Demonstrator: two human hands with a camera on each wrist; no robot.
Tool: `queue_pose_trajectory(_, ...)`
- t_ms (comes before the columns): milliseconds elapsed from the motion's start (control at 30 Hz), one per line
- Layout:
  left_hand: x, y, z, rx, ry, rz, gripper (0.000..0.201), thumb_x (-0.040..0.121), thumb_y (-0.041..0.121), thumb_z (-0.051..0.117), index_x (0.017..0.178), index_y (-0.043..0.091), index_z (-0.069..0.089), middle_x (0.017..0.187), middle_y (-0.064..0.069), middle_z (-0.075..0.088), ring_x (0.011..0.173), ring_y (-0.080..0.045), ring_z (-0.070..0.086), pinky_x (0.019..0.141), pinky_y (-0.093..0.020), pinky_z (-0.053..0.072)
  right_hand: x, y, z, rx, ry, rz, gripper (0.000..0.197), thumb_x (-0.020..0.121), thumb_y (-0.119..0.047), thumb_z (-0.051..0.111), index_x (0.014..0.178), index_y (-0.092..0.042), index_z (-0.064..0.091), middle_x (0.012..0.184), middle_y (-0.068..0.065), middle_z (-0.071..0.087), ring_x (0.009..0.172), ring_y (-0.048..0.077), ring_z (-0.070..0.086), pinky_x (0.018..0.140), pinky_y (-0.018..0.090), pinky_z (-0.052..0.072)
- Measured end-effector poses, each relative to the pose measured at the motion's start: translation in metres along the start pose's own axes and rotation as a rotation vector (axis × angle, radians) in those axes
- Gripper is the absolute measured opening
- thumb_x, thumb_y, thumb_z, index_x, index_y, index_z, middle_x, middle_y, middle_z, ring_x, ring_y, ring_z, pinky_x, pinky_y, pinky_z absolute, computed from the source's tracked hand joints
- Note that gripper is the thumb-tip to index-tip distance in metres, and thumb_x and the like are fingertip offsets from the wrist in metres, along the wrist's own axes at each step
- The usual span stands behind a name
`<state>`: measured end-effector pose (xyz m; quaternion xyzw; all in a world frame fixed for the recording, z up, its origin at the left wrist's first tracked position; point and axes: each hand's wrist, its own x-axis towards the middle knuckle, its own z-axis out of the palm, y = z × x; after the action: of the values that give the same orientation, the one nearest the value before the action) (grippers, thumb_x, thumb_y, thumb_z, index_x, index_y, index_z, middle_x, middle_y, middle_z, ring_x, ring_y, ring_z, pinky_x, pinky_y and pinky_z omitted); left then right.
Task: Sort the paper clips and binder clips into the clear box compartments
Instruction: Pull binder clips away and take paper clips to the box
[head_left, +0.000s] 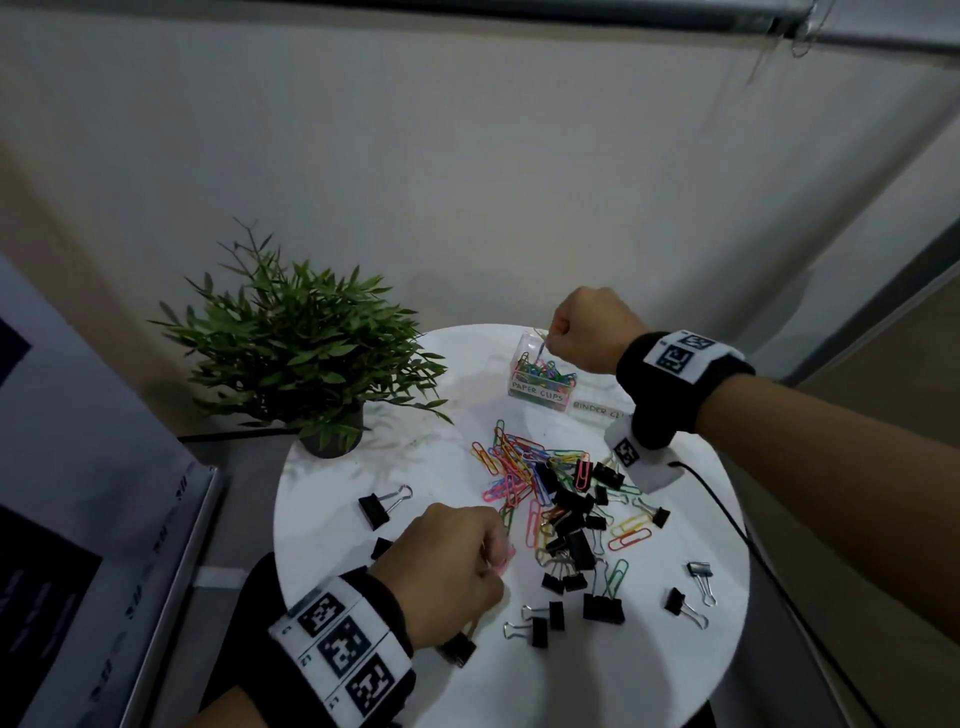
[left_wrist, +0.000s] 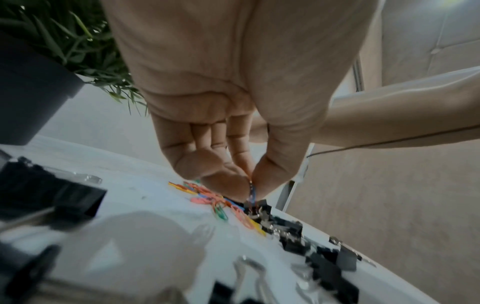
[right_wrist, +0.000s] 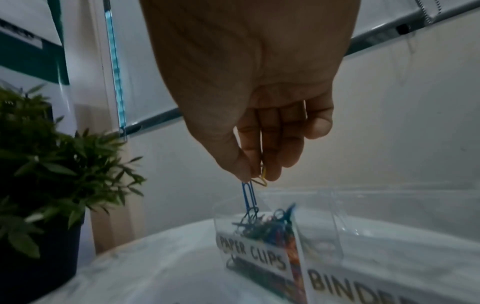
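A round white table (head_left: 332, 525) stands against a pale wall beside a potted plant (head_left: 306, 343). From the head view, the right hand (head_left: 589, 335) hovers directly above the clear box (head_left: 537, 374), while the left hand (head_left: 447, 569) works the mixed pile (head_left: 550, 493) nearer the body. In the left wrist view, thumb and forefinger pinch a clip (left_wrist: 252, 192) just over the heap. In the right wrist view, fingertips (right_wrist: 242, 164) pinch a blue paper clip (right_wrist: 248, 195), hanging vertically, its tip inside the "PAPER CLIPS" compartment (right_wrist: 253, 253); a yellow clip (right_wrist: 261, 180) is held alongside.

Both hands (head_left: 447, 566) (head_left: 589, 332) in fingertip pinch
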<state>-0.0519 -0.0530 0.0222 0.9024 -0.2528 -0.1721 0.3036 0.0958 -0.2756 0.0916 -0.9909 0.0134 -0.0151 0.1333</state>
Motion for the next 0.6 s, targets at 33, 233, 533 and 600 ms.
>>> queue_pose_trajectory(33, 0.0, -0.001, -0.004, -0.007, 0.003, -0.001, 0.011, 0.074, 0.014, 0.06, 0.075, 0.025, 0.057, 0.062, 0.013, 0.059, 0.059, 0.002, 0.053, 0.055, -0.01, 0.039, 0.002, 0.0, 0.006, -0.03, -0.027, 0.012, 0.011, 0.076, -0.014, 0.062, 0.064, -0.012, 0.063, 0.074, 0.01, 0.066, 0.072, 0.029, 0.062, 0.06, 0.026, 0.042)
queue_pose_trajectory(233, 0.009, 0.005, -0.021, -0.115, 0.073, 0.019, 0.012, 0.071, 0.012, 0.062, 0.073, 0.023, 0.06, 0.065, 0.004, 0.064, 0.057, -0.006, 0.056, 0.059, -0.023, 0.048, -0.002, 0.007, 0.036, -0.282, -0.097, -0.027, 0.018, 0.082, -0.015, 0.056, 0.093, -0.011, 0.07, 0.09, 0.012, 0.068, 0.079, 0.032, 0.065, 0.066, 0.03, 0.05)
queue_pose_trajectory(533, 0.081, 0.021, -0.057, 0.008, 0.207, 0.068, 0.014, 0.08, 0.013, 0.064, 0.072, 0.024, 0.061, 0.066, 0.009, 0.063, 0.062, -0.007, 0.06, 0.062, -0.02, 0.046, -0.063, 0.024, 0.007, -0.092, 0.009, -0.058, 0.031, 0.086, -0.015, 0.05, 0.111, -0.022, 0.067, 0.12, 0.003, 0.064, 0.109, 0.027, 0.059, 0.09, 0.035, 0.047)
queue_pose_trajectory(600, 0.112, 0.03, -0.066, 0.078, 0.233, 0.068, 0.016, 0.084, 0.016, 0.063, 0.074, 0.027, 0.059, 0.07, 0.011, 0.06, 0.067, -0.008, 0.06, 0.063, -0.021, 0.044, -0.092, 0.034, 0.004, -0.057, 0.018, -0.047, 0.028, 0.088, -0.018, 0.051, 0.11, -0.024, 0.067, 0.12, 0.0, 0.064, 0.108, 0.024, 0.059, 0.089, 0.031, 0.045)
